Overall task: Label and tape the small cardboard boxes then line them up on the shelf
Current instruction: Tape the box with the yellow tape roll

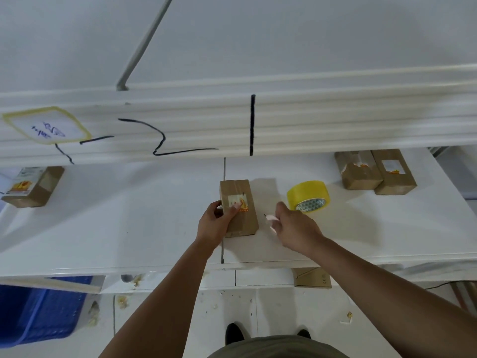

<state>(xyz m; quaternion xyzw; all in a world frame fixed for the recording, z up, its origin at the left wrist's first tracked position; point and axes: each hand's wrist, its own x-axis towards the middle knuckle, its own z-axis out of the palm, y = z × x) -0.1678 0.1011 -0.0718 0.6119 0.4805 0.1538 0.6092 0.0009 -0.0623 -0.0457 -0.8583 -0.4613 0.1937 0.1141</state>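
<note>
A small brown cardboard box (241,215) with a white and orange label lies on the white shelf (129,228) at the middle. My left hand (215,223) grips its left side, thumb on the label. My right hand (294,228) hovers just right of the box and pinches a small pale strip (271,218), blurred, maybe tape or label backing. A yellow tape roll (308,196) stands behind my right hand. Two more boxes (361,173) (395,171) sit side by side at the back right. Another labelled box (33,186) lies at the far left.
An upper shelf edge (232,120) with black marker lines and a taped paper note (46,125) overhangs the back. A blue crate (38,313) stands on the floor at lower left. A flat cardboard piece (312,277) sits under the shelf's front edge.
</note>
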